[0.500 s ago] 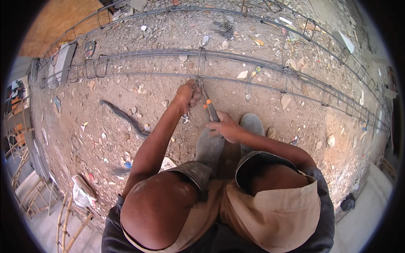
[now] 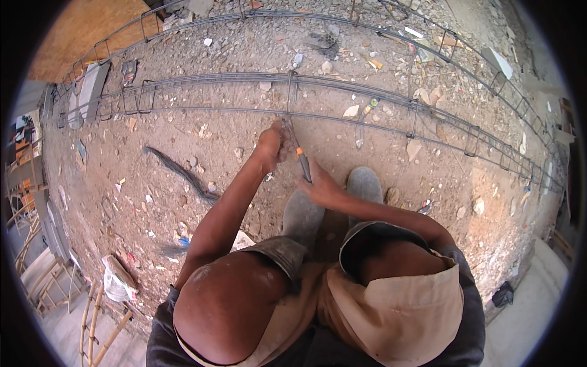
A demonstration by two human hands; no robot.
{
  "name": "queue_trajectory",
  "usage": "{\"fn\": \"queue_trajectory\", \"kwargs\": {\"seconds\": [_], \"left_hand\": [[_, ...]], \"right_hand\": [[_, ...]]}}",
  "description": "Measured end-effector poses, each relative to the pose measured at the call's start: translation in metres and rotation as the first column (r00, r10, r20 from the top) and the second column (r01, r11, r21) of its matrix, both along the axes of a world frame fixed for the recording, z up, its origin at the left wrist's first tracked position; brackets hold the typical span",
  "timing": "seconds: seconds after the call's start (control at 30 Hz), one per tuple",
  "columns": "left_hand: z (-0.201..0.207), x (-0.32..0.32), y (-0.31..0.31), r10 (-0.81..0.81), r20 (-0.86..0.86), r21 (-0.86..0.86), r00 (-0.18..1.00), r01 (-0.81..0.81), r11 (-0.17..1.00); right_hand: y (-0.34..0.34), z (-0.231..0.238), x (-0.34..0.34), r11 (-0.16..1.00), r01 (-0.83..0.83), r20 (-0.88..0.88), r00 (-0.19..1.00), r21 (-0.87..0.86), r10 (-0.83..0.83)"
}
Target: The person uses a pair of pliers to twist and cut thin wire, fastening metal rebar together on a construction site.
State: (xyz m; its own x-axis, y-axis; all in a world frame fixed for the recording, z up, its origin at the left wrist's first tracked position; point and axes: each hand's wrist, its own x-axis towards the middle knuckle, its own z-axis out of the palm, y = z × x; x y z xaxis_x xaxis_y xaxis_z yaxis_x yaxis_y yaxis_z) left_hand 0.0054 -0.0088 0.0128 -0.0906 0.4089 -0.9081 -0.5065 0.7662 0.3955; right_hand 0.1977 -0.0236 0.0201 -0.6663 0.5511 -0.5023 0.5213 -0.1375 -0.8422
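My right hand [image 2: 324, 188] grips the handles of pincers [image 2: 300, 153], which are dark with orange bands. Their jaws reach up to the near bar of a long rebar cage [image 2: 342, 117], beside a crosswise stirrup [image 2: 291, 95]. Just left of the jaws, my left hand [image 2: 271, 147] is closed with its fingers curled, close under the same bar. Whatever its fingers pinch is hidden or too small to make out. A bundle of dark tie wire [image 2: 180, 172] lies on the dirt left of my left forearm.
Another rebar cage [image 2: 391, 29] runs across the far side. A grey block [image 2: 95, 88] sits under the left end of the near cage. Stones and scraps litter the ground around my boots [image 2: 365, 183]. A white sack [image 2: 117, 281] and bamboo poles [image 2: 98, 321] lie at lower left.
The pincers' handles have come closer together, and the tool has shifted slightly left. My left hand has moved a little down from the bar.
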Motion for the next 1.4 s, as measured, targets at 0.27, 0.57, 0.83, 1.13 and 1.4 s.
{"fn": "queue_trajectory", "kwargs": {"seconds": [0.27, 0.57, 0.83, 1.13, 1.4], "left_hand": [[0.006, 0.052, -0.002, -0.112, -0.217, 0.082, 0.97, 0.133, 0.988], [-0.02, 0.049, -0.009, 0.202, 0.473, 0.117, 0.857, -0.289, 0.95], [-0.04, 0.043, -0.014, 0.182, 0.61, 0.155, 0.771, -0.342, 0.927], [-0.015, 0.089, 0.0, 0.143, 0.573, 0.165, 0.807, -0.285, 0.944], [-0.04, 0.105, 0.031, 0.196, 0.508, 0.106, 0.839, -0.287, 0.952]], "right_hand": [[-0.002, -0.002, -0.003, 0.997, 0.066, 0.001, 0.998, -0.051, -0.066], [0.0, 0.011, 0.023, 0.958, 0.191, -0.136, 0.966, -0.213, -0.222], [0.008, 0.003, 0.019, 0.288, 0.057, -0.038, 0.949, -0.956, -0.314], [0.096, -0.008, 0.062, 0.543, -0.067, -0.021, 0.996, -0.837, 0.091], [0.151, -0.038, 0.071, 0.463, -0.272, -0.153, 0.948, -0.844, 0.278]]}}
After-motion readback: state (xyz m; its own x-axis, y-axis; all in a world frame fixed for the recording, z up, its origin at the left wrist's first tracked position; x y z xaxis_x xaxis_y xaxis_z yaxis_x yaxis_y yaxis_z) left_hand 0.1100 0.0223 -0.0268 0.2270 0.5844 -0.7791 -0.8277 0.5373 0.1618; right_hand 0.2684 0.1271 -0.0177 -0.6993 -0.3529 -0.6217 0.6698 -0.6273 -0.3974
